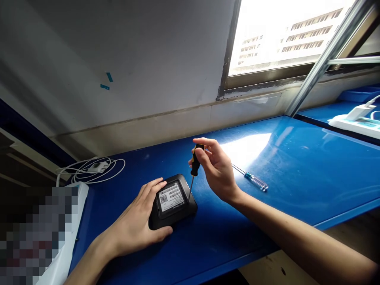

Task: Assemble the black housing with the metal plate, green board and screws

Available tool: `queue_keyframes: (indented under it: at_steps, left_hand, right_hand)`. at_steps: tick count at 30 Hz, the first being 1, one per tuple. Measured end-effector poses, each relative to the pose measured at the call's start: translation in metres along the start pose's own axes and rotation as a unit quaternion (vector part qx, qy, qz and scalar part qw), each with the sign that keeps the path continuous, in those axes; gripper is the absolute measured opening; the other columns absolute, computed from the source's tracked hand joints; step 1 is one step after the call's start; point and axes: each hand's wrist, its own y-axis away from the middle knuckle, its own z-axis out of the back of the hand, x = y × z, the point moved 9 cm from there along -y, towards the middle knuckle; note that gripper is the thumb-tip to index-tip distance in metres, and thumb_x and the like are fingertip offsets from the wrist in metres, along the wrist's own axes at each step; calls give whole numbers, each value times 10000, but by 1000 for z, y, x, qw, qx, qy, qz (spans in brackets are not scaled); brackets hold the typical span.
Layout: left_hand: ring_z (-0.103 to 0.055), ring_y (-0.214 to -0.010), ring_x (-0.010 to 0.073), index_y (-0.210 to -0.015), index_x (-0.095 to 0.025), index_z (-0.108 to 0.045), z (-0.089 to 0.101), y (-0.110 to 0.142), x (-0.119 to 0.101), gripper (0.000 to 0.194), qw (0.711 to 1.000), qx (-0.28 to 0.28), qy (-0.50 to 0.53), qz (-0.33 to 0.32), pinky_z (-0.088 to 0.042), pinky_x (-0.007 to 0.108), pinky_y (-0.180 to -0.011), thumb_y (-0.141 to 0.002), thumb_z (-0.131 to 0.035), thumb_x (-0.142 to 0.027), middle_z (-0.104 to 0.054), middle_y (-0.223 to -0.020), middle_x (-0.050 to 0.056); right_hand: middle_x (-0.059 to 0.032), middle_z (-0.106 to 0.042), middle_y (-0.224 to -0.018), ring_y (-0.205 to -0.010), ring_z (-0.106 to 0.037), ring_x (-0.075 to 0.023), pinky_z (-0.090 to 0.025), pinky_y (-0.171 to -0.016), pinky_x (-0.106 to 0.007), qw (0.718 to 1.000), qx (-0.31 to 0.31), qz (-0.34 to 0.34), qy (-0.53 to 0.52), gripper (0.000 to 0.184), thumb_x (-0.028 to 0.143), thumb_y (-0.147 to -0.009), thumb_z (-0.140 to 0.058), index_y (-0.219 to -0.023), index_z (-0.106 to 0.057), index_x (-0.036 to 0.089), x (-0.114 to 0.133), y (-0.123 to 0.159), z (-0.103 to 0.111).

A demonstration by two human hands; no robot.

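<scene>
A black, rounded-square device (175,219) lies on the blue table, with a white label (171,198) bearing barcodes and a QR code facing up. My left hand (139,215) grips its left side, thumb along the near edge and fingers over the far edge. In my right hand (218,170) is a screwdriver (195,164) with a black and yellow handle, held nearly upright. Its shaft slants down to the device's right side, beside the label; whether the tip sits in a screw is too small to tell. A second screwdriver (255,181) with a clear handle and blue collar lies right of my right hand.
A coiled white cable with an adapter (99,168) rests at the table's back left. A white power strip (356,122) with a plug stands far right, past a metal post (320,63). The blue table's (311,170) front edge runs below my right forearm.
</scene>
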Motion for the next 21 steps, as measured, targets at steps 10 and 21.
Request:
queue_keyframes:
  at_steps: [10, 21]
  left_hand:
    - [-274, -1542, 378, -1560, -328, -261, -1, -1, 1, 937, 1000, 7, 4, 0, -326, 613, -1242, -799, -800, -418, -276, -1659, 111]
    - [-285, -1536, 374, -1559, -339, -253, 0, 0, -1, 928, 1000, 24, 4, 12, -355, 607, -1226, -811, -788, -462, -252, -1670, 100]
  right_hand:
    - [-45, -678, -1113, -880, -725, -171, -637, -731, -343, 1000, 26, 3, -13, 356, 450, -1030, -520, -1335, -603, 286, -2, 2, -6]
    - [-52, -680, -1144, -905, -716, -177, -640, -720, -339, 1000, 19, 1, -22, 378, 448, -1036, -471, -1337, -618, 273, -1, 2, -3]
